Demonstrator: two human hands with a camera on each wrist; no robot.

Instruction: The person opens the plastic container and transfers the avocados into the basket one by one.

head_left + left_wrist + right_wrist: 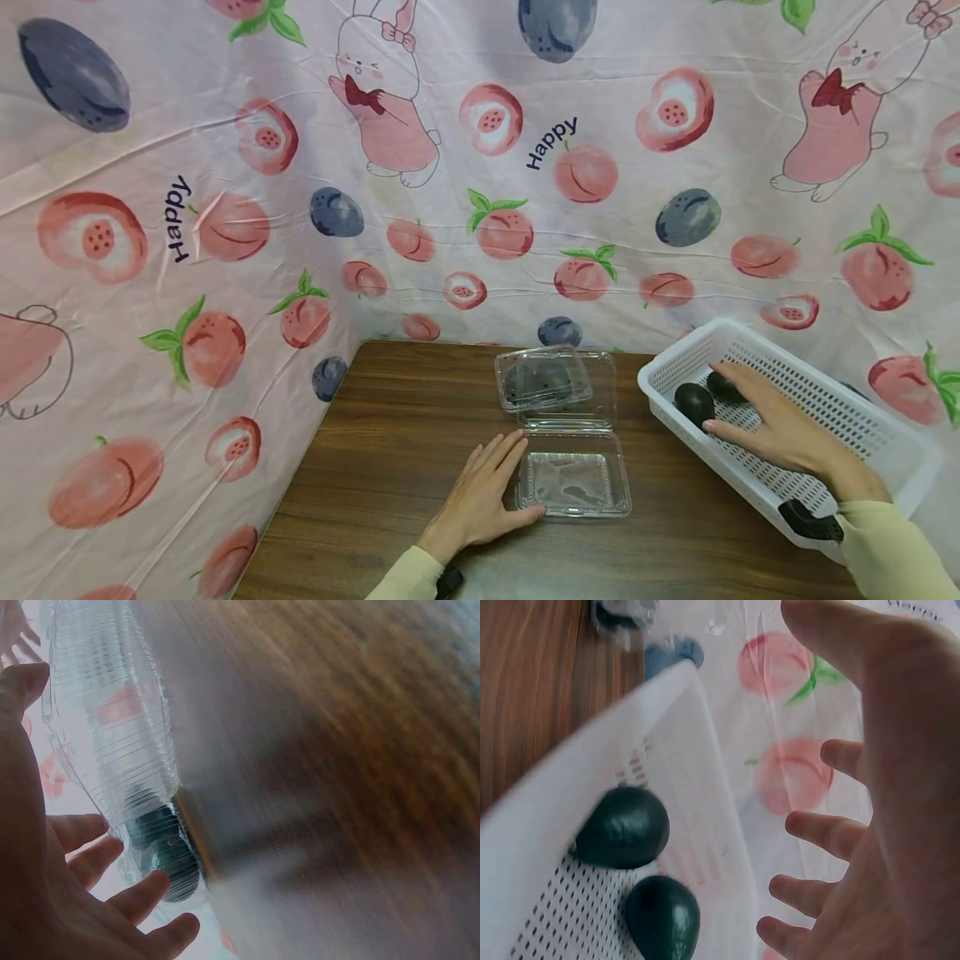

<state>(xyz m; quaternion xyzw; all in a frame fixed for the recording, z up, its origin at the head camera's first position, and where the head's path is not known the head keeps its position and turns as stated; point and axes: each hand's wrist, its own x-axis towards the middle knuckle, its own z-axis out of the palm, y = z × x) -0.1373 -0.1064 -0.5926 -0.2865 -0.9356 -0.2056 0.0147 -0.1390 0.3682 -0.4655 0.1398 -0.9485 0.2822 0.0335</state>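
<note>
My left hand (483, 492) lies along the left side of an open clear plastic clamshell box (573, 475), fingers extended, fingertips and thumb right at its rim. The box's lid is flipped back. Overlapping that lid is a second clear clamshell (581, 383) with dark green avocados (172, 859) inside. On the right, my right hand (780, 429) reaches into a white perforated basket (817, 392), thumb and fingers spread around two dark avocados. The right wrist view shows the nearer avocado (626, 829) and the other avocado (664, 919) on the basket's floor, apart from the fingers.
Both boxes and the basket stand on a brown wood-grain table (390, 442). A curtain (450, 200) printed with peaches and rabbits hangs behind and at the left. The basket has a black handle (810, 521) at its near end.
</note>
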